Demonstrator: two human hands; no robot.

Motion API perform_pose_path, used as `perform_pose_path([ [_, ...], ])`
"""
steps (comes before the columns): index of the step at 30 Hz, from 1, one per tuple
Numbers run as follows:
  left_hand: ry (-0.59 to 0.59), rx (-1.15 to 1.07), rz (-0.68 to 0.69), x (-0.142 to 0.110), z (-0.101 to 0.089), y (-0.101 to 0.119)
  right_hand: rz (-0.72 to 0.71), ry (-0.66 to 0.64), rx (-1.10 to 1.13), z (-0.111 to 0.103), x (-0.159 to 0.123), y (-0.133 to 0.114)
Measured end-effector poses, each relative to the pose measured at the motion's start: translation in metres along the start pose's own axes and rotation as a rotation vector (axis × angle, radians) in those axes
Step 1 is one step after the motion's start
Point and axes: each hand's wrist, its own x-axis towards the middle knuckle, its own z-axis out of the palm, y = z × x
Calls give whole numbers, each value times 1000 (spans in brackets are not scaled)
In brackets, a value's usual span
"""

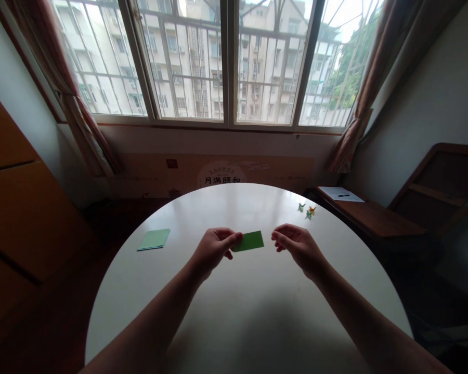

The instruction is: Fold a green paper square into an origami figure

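Observation:
My left hand (217, 248) is closed on a green sheet of paper (251, 241), pinching its left end between thumb and fingers. The paper is a small rectangle, apparently folded, held just above the white round table (234, 311). Right of the paper, with a gap between, is my right hand (296, 244); its fingers are loosely bent and a little apart, and I see nothing in them. A stack of light green square paper (153, 239) lies on the table to the left.
Several small folded paper figures (309, 212), green and orange, sit near the table's far right edge. Beyond it, a wooden chair (351, 213) carries a white sheet (337, 194) with a dark pen (343, 196). Barred windows (228, 62) and curtains stand behind.

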Motion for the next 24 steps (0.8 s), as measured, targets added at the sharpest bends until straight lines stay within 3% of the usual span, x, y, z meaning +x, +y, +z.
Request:
perform_pose_path([
  [3, -55, -141, -126, -3, 7, -2, -26, -16, 43, 5, -2, 0],
  [7, -195, -245, -273, -11, 19, -2, -93, -142, 106, 17, -9, -4],
  [11, -318, -249, -344, -17, 27, 0, -117, -211, 147, 24, -14, -11],
  [14, -375, -189, -366, -18, 28, 3, -55, -221, 226, 25, -18, -18],
  [17, -300, -115, -303, -17, 25, 10, 17, -181, 287, 26, -21, -23],
  [21, -58, 10, -8, -21, 20, 25, 73, -125, 290, 25, -26, -27],
  [24, -76, 101, 86, -25, 19, 31, 83, -129, 265, 26, -29, -31],
])
